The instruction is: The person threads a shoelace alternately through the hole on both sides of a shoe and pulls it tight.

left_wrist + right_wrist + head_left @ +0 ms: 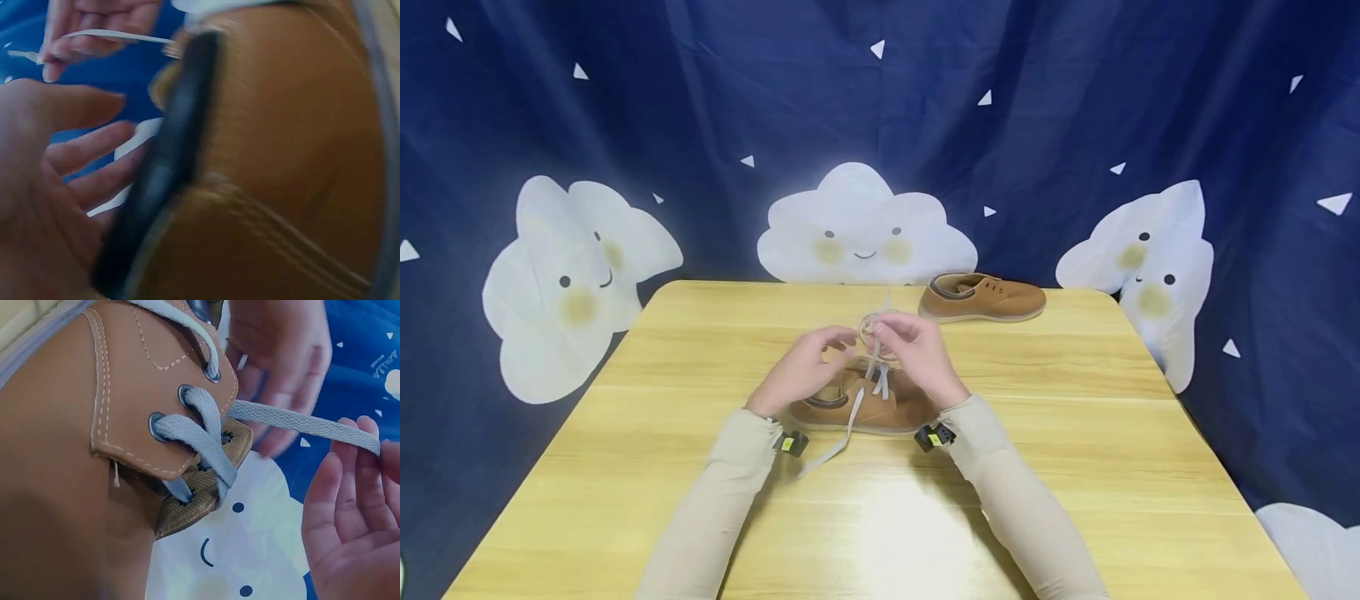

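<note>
A brown leather shoe point(887, 412) stands on the table, toe to the right, with a flat grey shoelace point(306, 423) threaded through some of its metal eyelets. My right hand point(921, 350) pinches the lace above the shoe and draws a stretch of it taut. My left hand point(805, 367) hovers over the heel side, its fingers loosely bent with nothing in them. In the left wrist view, the left hand point(31, 194) is beside the shoe's dark collar point(165, 162). One lace end point(842, 442) trails over the near side onto the table.
A second brown shoe point(1011, 300), with no lace visible in its eyelets, stands at the table's back edge, right of centre. Behind the wooden table point(625, 483) hangs a dark blue curtain point(715, 100) printed with clouds and white triangles.
</note>
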A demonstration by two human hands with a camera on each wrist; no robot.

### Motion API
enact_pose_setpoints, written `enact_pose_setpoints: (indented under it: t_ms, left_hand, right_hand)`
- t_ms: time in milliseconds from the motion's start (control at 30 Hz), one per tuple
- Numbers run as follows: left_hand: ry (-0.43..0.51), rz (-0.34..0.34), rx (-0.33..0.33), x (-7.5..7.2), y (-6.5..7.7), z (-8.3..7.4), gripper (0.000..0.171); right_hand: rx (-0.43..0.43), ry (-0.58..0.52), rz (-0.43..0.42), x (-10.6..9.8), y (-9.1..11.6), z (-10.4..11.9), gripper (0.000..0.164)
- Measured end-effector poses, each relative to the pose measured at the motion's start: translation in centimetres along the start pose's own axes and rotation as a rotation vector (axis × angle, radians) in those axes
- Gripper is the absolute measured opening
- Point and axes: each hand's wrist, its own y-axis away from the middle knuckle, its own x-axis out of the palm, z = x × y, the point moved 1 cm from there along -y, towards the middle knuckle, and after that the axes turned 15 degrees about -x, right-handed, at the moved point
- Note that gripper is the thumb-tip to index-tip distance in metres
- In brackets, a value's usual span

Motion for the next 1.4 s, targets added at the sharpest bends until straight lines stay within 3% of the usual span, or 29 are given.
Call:
enact_pose_setpoints:
  t_ms: [100,200,400,667,1100,1400]
  left_hand:
    - [-0.11,0.004,0.013,0.7,-0.2,0.1,0.025]
    - [-0.147,-0.025,0.013,1.1,-0.2,0.1,0.018]
    - [-0.153,-0.076,-0.025,1.4,-0.2,0.2,0.02]
    - [-0.126,-0.085,-0.059,1.6,-0.2,0.3,0.02]
    - [-0.089,-0.066,-0.081,1.5,-0.2,0.2,0.019]
    - [-0.063,-0.022,-0.014,1.1,-0.1,0.1,0.017]
  right_hand:
    - [0.038,0.006,-0.012,-0.2,0.0,0.0,0.022]
    - [0.099,0.009,0.019,-0.3,0.1,0.2,0.024]
    - [0.21,0.055,0.17,-0.4,0.5,-0.5,0.027]
    - [0.231,0.137,0.315,0.2,1.0,-1.6,0.035]
    - [0.257,0.198,0.307,0.8,1.1,-1.6,0.037]
    - [0.287,0.263,0.292,1.1,1.2,-1.6,0.035]
